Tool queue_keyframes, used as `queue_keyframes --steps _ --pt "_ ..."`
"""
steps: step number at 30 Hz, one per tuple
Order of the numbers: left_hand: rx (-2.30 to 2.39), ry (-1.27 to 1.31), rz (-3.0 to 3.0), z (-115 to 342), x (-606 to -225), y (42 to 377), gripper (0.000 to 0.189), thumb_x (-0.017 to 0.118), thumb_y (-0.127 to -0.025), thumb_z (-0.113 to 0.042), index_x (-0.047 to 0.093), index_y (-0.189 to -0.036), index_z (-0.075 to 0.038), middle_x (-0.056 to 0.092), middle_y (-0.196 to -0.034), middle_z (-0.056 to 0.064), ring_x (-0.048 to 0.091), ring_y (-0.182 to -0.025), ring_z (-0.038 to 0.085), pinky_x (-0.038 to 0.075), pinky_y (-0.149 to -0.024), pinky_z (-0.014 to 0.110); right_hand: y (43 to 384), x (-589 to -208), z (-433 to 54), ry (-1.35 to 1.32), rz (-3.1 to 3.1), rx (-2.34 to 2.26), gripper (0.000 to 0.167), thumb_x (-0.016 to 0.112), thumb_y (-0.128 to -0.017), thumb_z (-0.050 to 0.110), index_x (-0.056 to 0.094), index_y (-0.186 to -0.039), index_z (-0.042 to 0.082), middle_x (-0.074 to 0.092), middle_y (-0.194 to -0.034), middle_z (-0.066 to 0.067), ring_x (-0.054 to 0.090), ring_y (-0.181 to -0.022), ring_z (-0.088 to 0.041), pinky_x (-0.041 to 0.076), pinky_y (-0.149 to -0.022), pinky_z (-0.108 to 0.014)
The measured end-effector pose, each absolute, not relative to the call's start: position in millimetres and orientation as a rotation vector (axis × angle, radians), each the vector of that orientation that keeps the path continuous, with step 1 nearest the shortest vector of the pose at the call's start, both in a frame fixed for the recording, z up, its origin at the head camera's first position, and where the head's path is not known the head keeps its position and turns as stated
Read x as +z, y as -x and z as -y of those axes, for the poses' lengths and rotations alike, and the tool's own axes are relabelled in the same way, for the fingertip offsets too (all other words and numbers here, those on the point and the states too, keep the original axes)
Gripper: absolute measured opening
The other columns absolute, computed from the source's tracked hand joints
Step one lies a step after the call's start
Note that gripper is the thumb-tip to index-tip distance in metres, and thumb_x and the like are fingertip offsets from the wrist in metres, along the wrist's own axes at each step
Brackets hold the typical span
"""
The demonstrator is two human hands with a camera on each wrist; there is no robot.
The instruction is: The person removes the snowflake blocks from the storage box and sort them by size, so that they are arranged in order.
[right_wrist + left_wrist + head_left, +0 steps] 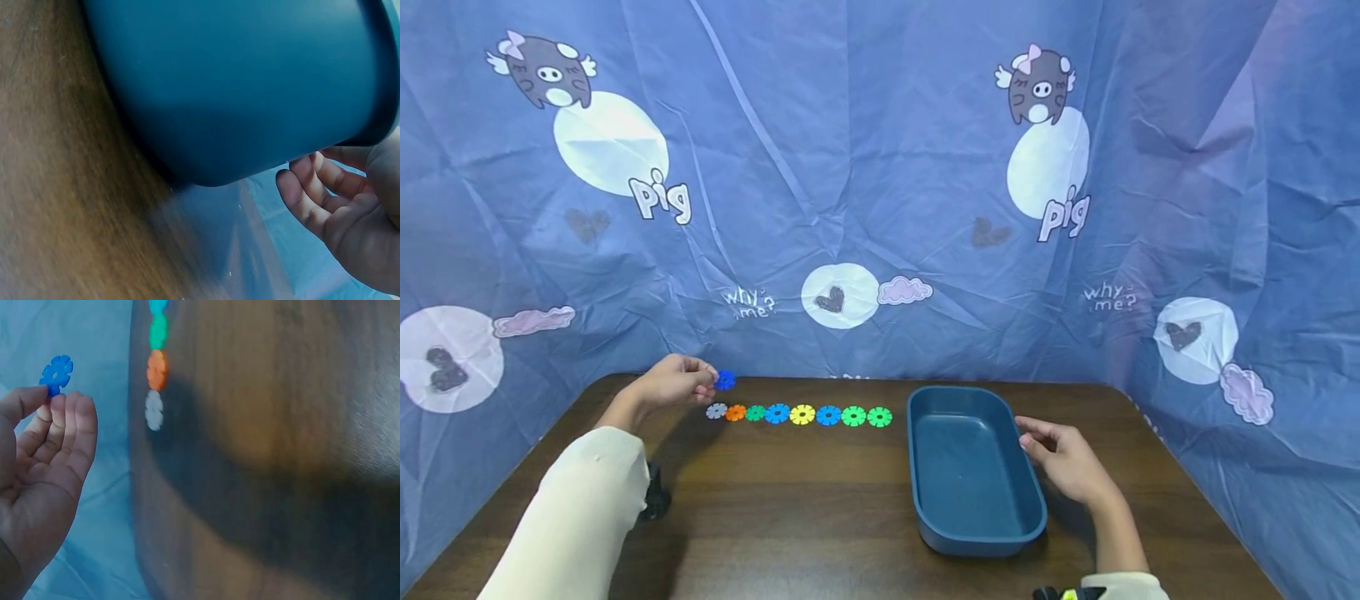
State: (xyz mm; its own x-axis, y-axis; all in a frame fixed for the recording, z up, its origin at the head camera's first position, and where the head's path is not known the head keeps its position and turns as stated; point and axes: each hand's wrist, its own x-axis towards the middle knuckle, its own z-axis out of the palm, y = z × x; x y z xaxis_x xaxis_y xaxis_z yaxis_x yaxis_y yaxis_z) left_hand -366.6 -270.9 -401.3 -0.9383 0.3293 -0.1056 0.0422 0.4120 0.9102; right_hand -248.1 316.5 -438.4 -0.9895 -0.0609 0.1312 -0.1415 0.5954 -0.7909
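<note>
My left hand (pixel 673 382) pinches a dark blue snowflake disc (pixel 725 380) between thumb and fingertips, near the table's far edge. In the left wrist view, this blue disc stands up above the thumb tip, its notched edge and centre hole showing. Just in front of the hand runs a row of similar discs, from a grey disc (pixel 717 411) and an orange disc (pixel 735 412) to a green disc (pixel 879 417). My right hand (pixel 1070 461) touches the outer right side of a blue plastic tub (pixel 977 546); its fingers are loosely bent and none reaches inside.
The tub stands right of the row on a brown wooden table (pixel 790 517). Between them in the row are yellow (pixel 802 415), blue and green discs. A blue printed cloth (pixel 880 192) hangs behind the table and along both sides.
</note>
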Motion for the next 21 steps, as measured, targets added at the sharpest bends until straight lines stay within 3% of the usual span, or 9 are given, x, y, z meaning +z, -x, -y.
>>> queue_keyframes --steps 6,21 --pt "1.617 -0.198 -2.429 287.6 -425.3 362.7 0.025 0.046 -0.103 0.0 0.054 -0.113 0.021 0.068 -0.09 0.008 0.067 -0.08 0.012 0.062 -0.078 0.03 249.0 -439.3 -318.1 -0.185 2.73 1.349 0.036 0.059 -0.104 0.009 0.061 -0.138 -0.004 0.073 -0.102 -0.011 0.067 -0.087 -0.019 0.055 -0.07 -0.029" --pt "1.612 0.12 -2.603 302.5 -455.9 356.7 0.023 0.05 -0.1 0.005 0.056 -0.11 0.025 0.066 -0.079 0.005 0.064 -0.069 0.01 0.06 -0.065 0.024 248.2 -437.6 -318.5 -0.176 2.733 1.356 0.036 0.06 -0.104 0.01 0.061 -0.137 -0.003 0.071 -0.099 -0.01 0.065 -0.084 -0.017 0.054 -0.067 -0.028"
